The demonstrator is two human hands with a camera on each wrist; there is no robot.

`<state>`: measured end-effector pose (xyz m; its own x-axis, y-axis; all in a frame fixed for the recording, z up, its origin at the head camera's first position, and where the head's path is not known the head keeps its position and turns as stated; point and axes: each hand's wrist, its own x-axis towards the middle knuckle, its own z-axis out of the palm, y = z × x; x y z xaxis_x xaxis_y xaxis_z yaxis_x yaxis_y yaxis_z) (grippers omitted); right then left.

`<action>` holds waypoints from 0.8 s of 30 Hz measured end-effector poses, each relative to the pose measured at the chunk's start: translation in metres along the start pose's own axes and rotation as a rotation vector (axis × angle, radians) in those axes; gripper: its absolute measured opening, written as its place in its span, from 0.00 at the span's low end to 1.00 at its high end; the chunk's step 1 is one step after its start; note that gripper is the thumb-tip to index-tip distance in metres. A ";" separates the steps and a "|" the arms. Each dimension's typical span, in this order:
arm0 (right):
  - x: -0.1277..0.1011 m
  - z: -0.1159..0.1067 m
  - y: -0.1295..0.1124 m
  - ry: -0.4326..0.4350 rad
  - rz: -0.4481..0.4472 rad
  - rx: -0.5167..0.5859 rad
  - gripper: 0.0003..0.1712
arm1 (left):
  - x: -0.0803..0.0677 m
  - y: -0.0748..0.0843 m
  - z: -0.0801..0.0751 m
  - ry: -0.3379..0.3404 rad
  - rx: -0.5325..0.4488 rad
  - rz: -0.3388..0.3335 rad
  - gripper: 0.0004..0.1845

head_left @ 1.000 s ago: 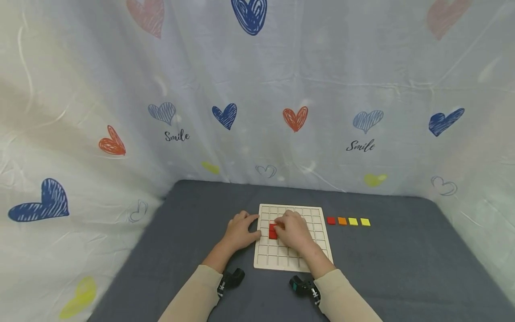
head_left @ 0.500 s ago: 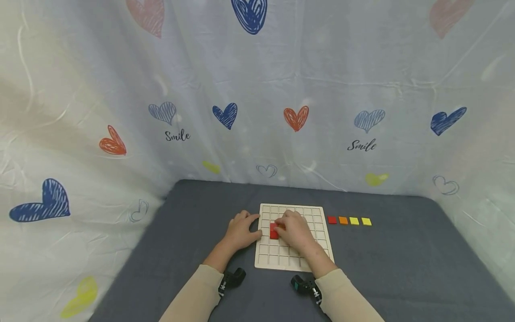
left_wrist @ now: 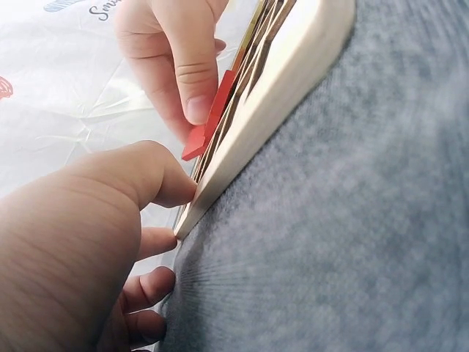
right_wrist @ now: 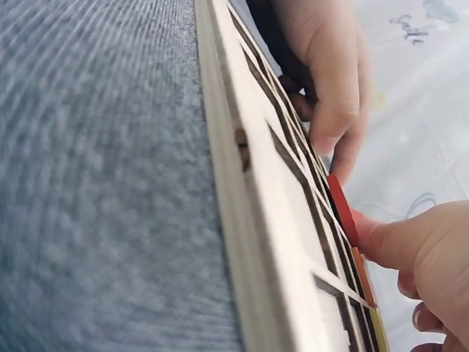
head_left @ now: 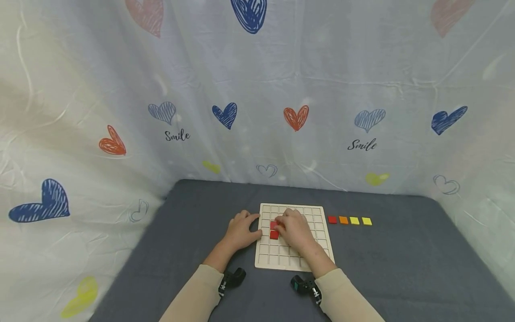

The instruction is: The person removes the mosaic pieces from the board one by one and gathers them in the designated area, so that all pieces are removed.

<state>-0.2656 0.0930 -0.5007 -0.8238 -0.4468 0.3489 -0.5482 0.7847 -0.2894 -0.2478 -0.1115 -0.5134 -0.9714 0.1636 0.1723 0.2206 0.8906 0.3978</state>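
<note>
Flat red square tile (head_left: 274, 225), tilted.

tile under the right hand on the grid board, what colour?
Red. The tile at the right hand's fingertips shows best in the head view, on the wooden grid board.

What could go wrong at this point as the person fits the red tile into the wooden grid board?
1. The red tile sits tilted, one edge raised off the grid board; pressed like that by the right hand, it may jam rather than seat.
2. The left hand only touches the board's left edge, so the board could slide on the grey cloth.
</note>
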 end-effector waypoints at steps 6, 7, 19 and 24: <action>0.000 0.000 0.001 -0.009 -0.010 -0.002 0.15 | 0.000 -0.001 0.001 0.001 0.007 0.001 0.29; 0.000 0.000 0.001 -0.013 -0.013 -0.001 0.15 | 0.000 -0.001 0.001 0.002 0.006 0.001 0.29; 0.001 0.001 0.002 0.005 -0.036 0.009 0.15 | 0.000 0.000 0.001 -0.004 0.000 -0.002 0.29; 0.002 0.003 0.003 0.012 -0.031 0.019 0.13 | 0.000 0.000 0.000 0.001 -0.002 0.001 0.29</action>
<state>-0.2695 0.0930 -0.5032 -0.8045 -0.4655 0.3690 -0.5764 0.7619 -0.2953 -0.2475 -0.1113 -0.5131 -0.9712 0.1637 0.1733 0.2212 0.8895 0.3997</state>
